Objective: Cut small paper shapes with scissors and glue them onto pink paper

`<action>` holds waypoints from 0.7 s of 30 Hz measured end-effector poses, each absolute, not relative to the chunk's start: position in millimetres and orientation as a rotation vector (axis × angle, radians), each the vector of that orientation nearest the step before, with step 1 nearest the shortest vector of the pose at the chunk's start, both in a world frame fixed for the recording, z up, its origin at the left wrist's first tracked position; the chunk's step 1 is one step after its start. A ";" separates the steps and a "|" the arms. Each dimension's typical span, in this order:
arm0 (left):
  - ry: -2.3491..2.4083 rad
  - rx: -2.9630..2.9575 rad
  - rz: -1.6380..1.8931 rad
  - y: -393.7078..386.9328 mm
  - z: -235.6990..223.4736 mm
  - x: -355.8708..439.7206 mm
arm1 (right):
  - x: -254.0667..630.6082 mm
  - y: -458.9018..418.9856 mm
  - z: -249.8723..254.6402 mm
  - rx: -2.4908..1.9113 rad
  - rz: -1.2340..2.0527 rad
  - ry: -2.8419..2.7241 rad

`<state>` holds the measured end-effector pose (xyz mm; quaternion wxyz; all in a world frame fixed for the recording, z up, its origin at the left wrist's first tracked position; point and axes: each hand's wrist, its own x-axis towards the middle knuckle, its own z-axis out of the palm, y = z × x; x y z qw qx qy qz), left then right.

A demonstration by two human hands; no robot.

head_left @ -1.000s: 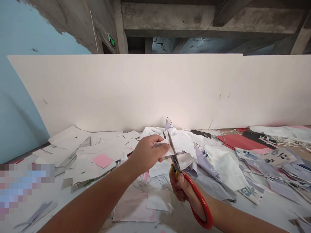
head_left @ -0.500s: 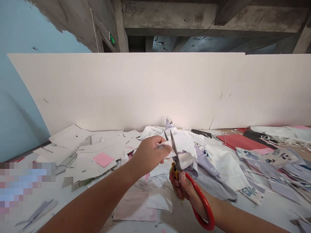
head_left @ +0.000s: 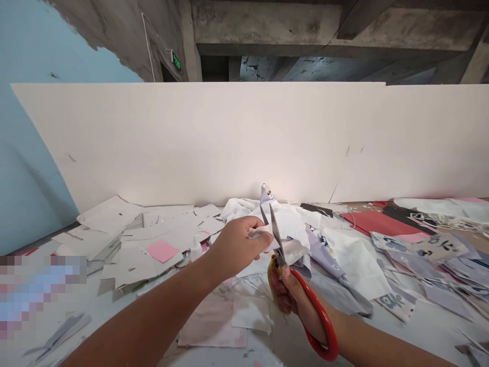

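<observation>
My left hand [head_left: 240, 243] pinches a small piece of white fabric [head_left: 263, 243] between thumb and fingers. In my right hand [head_left: 292, 290] is a pair of scissors [head_left: 320, 316] with red handles, one of them partly wrapped in yellow. The blades point up and stand slightly apart, close beside the fabric at my left fingertips. Whether the blades touch the cloth, I cannot tell. Behind both hands lies a heap of white and lilac cloth scraps [head_left: 351, 260]. Below them a pale pink square of cloth [head_left: 212, 326] rests on the table.
Stacks of white pieces [head_left: 153, 270] fill the left, with a pink square [head_left: 162, 251] on top. At right lie red sheets [head_left: 384, 224], printed scraps [head_left: 439, 247] and tangled cord [head_left: 454, 221]. A white panel [head_left: 229, 142] stands along the table's back.
The scissors and my right hand have shifted slightly to the right. My left hand, still pinching the white fabric, has turned a little.
</observation>
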<state>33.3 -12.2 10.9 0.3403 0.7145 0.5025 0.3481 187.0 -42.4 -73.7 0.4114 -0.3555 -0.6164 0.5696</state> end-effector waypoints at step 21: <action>1.281 1.792 0.916 -9.6 7.5 32.0 | 187.4 -43.7 -64.0 -1.001 1.406 -1.584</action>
